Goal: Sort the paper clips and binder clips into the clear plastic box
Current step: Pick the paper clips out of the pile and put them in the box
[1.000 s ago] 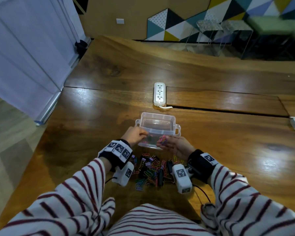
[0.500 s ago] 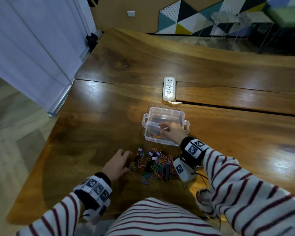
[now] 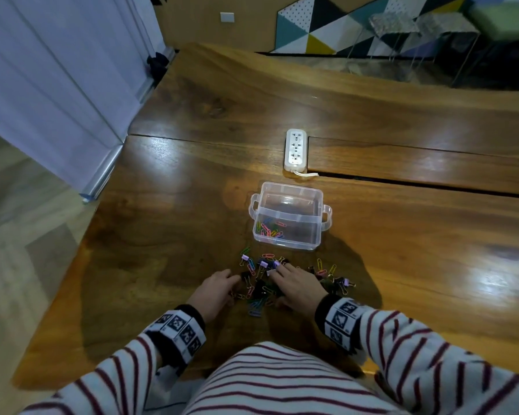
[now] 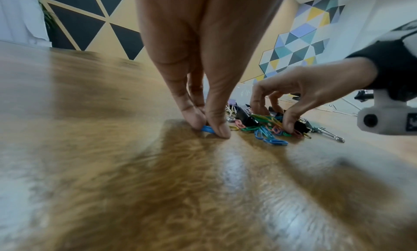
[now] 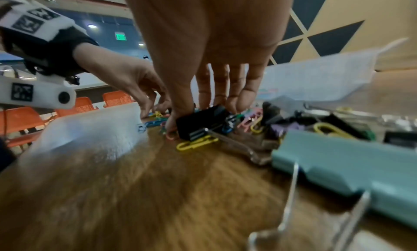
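Observation:
The clear plastic box [image 3: 318, 209] stands open on the wooden table, with several coloured paper clips [image 3: 270, 229] in its near left compartment. In front of it lies a loose pile of paper clips and binder clips [image 3: 259, 266]. My left hand [image 3: 232, 281] is at the pile's left edge; thumb and forefinger pinch a blue paper clip [image 4: 208, 129] against the table. My right hand [image 3: 282, 277] is on the middle of the pile, with thumb and fingers curled round a black binder clip [image 5: 198, 128]. The right hand [image 4: 277, 119] also shows in the left wrist view.
A white power strip [image 3: 295, 151] lies beyond the box beside a long slot in the table. A large green binder clip [image 5: 338, 164] lies on the table close under my right wrist. The table's left edge [image 3: 102, 211] borders the floor and a curtain.
My right hand has come back from over the box to the pile and closed on a binder clip. My left hand stayed at the pile's left edge and now pinches a paper clip.

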The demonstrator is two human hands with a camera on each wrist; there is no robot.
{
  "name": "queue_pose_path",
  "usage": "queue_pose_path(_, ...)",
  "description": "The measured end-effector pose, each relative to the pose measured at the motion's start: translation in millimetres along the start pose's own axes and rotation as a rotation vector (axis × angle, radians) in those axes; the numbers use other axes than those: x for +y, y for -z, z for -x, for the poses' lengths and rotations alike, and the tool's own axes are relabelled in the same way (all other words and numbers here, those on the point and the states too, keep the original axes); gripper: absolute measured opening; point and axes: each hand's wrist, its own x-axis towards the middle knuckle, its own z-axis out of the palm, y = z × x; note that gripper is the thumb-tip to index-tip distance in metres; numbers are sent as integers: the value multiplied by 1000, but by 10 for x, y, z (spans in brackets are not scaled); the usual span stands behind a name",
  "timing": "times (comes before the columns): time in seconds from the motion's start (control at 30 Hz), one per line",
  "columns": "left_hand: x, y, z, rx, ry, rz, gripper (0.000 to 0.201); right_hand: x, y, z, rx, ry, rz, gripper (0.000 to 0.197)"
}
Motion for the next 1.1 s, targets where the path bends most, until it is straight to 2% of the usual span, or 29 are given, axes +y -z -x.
queue_pose_path(0.13, -51, 47, -18, -53, -80, -25, 29, 98, 22, -4, 125, -14, -186, 26)
queue_pose_path(0.23, -80, 30, 1, -61, -111, -45, 29, 226, 63, 7, 191, -82, -426, 13)
queue_pose_path(0.4, -117, 24, 18, -20, -138, -70, 21, 382, 125, 56, 308, -192, -899, 29)
queue_pose_path(0.6, -26, -11, 83, -39, -190, -198, 24, 450, 119, 103, 247, -235, -1148, 19)
queue_pose_path(0.8, -38, -27, 70, -60, -189, -155, 20, 399, 153, 79, 268, -200, -1216, 11)
queue_pose_path(0.97, -8, -65, 82, -58, -171, -128, 20, 374, 241, 66, 259, -209, -1445, 2)
queue_pose_path(1.1, -4, -146, 135, -31, -176, -90, 26, 360, 197, 69, 209, -175, -1414, 5)
